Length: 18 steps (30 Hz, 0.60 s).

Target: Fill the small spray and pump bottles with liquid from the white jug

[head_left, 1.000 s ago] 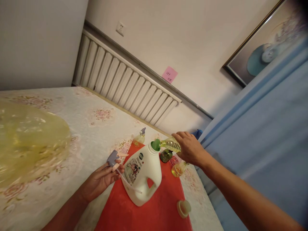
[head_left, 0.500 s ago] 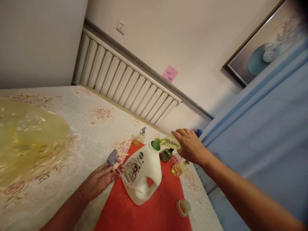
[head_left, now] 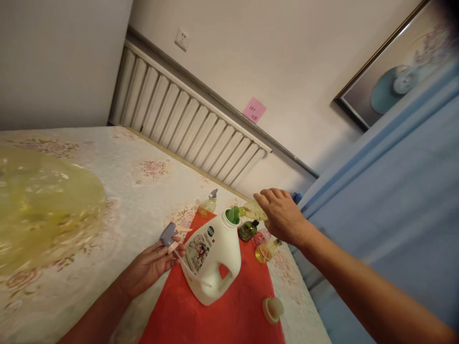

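In my left hand [head_left: 152,265] is a grey spray-bottle trigger head [head_left: 168,235], its thin dip tube pointing down across the front of a white jug [head_left: 218,248]. The jug stands uncapped on a red mat [head_left: 236,315], with a green spout insert [head_left: 233,215] in its mouth. My right hand [head_left: 281,215] grips a clear bottle [head_left: 255,210] holding yellowish liquid. That bottle is tilted, its neck at the green spout. My fingers hide its base. A pale round cap [head_left: 273,310] lies on the mat's right side.
Behind the jug stands a small spray bottle [head_left: 208,204]. To its right are a dark green bottle [head_left: 248,231], a pink one [head_left: 261,236] and a yellow one [head_left: 264,253]. A large yellow translucent plastic bulk [head_left: 50,205] covers the left of the flowered tablecloth [head_left: 125,200]. A blue curtain [head_left: 401,205] hangs right.
The clear bottle in my right hand tips slightly more, and its liquid level looks lower. My left hand with the trigger head stays almost still.
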Tool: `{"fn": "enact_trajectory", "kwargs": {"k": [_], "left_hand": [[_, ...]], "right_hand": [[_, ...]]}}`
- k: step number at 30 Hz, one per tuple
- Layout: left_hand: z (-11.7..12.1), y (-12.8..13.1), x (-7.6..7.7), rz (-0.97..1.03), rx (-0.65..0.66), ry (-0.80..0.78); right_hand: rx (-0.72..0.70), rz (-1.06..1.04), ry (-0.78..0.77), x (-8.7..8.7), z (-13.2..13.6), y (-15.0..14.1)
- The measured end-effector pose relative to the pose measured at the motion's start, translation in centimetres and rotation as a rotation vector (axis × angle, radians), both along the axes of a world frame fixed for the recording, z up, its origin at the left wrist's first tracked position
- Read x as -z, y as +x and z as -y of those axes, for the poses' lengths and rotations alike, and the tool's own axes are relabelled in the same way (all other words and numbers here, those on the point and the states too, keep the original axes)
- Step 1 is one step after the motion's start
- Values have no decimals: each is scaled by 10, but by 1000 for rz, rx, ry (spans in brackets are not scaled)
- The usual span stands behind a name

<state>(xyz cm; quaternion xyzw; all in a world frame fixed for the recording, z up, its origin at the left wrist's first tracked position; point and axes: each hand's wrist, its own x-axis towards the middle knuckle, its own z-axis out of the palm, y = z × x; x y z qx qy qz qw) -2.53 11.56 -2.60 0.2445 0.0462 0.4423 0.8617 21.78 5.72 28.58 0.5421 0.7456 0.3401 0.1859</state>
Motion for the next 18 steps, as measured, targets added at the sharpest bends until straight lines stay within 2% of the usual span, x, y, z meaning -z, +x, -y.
{"fn": "enact_trajectory", "kwargs": {"k": [11,18], "left_hand": [[-3,1,6,-10,-4,21],[-2,1,3,-2,4,16]], "right_hand": [[-24,40,-3,-3,1,-10],[-43,46,2,-2,0,-10]]}}
